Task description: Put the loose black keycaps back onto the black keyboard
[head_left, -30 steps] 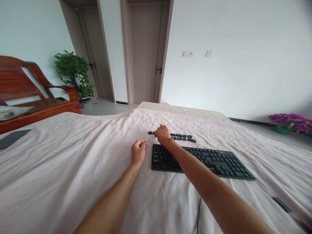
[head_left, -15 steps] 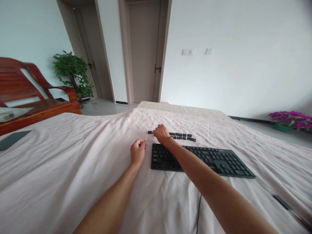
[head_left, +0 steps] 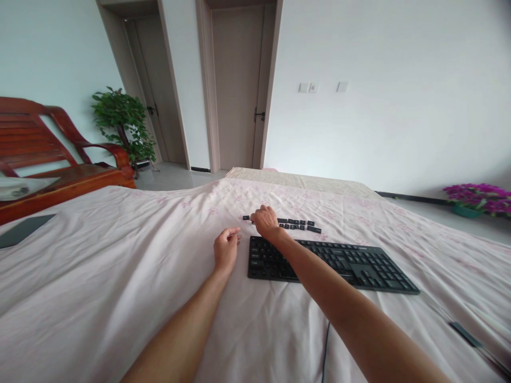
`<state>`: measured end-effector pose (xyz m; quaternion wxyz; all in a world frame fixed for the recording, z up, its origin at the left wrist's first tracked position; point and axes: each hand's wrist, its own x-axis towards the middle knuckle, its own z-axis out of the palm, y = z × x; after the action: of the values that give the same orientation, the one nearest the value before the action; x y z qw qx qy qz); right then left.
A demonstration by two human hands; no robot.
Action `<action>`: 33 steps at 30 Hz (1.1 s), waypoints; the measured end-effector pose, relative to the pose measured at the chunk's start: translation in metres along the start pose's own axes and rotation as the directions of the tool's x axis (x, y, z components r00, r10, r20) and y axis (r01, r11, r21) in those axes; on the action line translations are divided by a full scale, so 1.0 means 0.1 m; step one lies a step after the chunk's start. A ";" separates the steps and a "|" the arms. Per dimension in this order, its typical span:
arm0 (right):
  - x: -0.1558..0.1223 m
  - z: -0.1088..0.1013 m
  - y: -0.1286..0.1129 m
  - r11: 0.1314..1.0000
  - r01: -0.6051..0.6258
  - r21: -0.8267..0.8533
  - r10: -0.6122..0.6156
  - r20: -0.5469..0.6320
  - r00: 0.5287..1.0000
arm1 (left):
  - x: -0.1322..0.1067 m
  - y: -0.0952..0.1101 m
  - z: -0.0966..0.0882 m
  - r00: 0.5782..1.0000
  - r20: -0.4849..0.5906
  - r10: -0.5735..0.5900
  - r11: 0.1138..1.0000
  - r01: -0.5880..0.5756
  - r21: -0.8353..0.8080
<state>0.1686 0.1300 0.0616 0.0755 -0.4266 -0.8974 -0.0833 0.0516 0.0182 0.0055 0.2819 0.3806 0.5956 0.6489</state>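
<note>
A black keyboard (head_left: 351,260) lies on a pale pink floral sheet (head_left: 120,266) that covers the bed. Behind it runs a short row of loose black keycaps (head_left: 299,224). My right hand (head_left: 264,220) reaches over the keyboard's left end and rests, fingers curled down, on the left part of that row; whatever is under the fingers is hidden. My left hand (head_left: 225,248) hovers just left of the keyboard with thumb and fingers pinched together, and I cannot make out anything in the pinch.
A dark flat device (head_left: 24,230) lies on the sheet at far left, beside a red wooden armchair (head_left: 59,154). A thin cable (head_left: 324,348) runs from the keyboard toward me; a dark strip (head_left: 465,335) lies at lower right. Potted plant, doors and purple flowers stand beyond.
Both hands stay almost where they were; only the view shifts slightly. The right hand keeps working at the left keycaps.
</note>
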 end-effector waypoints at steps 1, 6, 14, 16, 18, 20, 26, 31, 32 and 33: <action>0.01 -0.01 0.00 1.000 -0.013 0.021 0.013 0.000 1.000 | 0.00 0.00 0.00 1.000 -0.002 0.001 1.000 -0.001 -0.004; -0.04 0.01 -0.01 0.957 -0.133 0.257 0.130 0.028 0.991 | 0.01 0.03 0.00 1.000 -0.009 -0.022 0.997 0.021 -0.078; -0.41 0.07 -0.10 0.447 -0.054 0.893 0.141 -0.011 0.990 | -0.09 0.17 0.02 0.974 0.185 -0.130 0.909 0.192 -0.370; -0.51 -0.01 -0.13 0.492 -0.060 0.868 0.172 -0.029 0.985 | -0.11 0.21 0.02 0.964 0.211 -0.160 0.889 0.234 -0.393; -0.63 -0.13 -0.16 0.598 -0.070 0.799 0.221 -0.080 0.972 | -0.13 0.24 0.02 0.952 0.238 -0.193 0.866 0.279 -0.415; -0.75 -0.27 -0.20 0.725 -0.064 0.686 0.238 -0.162 0.958 | -0.14 0.27 0.03 0.941 0.262 -0.215 0.848 0.313 -0.428; -1.05 -0.51 -0.31 0.944 0.007 0.329 0.101 -0.312 0.945 | -0.22 0.31 0.11 0.951 0.237 -0.197 0.874 0.280 -0.398; -1.16 -0.52 -0.26 0.959 -0.013 0.284 0.107 -0.316 0.943 | -0.35 0.39 0.19 0.954 0.205 -0.219 0.898 0.279 -0.341; -1.18 -0.52 -0.24 0.952 -0.014 0.305 0.116 -0.320 0.940 | -0.36 0.39 0.19 0.953 0.215 -0.212 0.907 0.274 -0.321; -1.22 -0.50 -0.21 0.944 -0.014 0.331 0.126 -0.321 0.939 | -0.37 0.39 0.18 0.955 0.225 -0.192 0.922 0.254 -0.294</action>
<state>0.2314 0.0145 0.0837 0.3000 -0.4199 -0.8565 -0.0039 0.0905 -0.0066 0.0381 0.4681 0.3202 0.4922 0.6604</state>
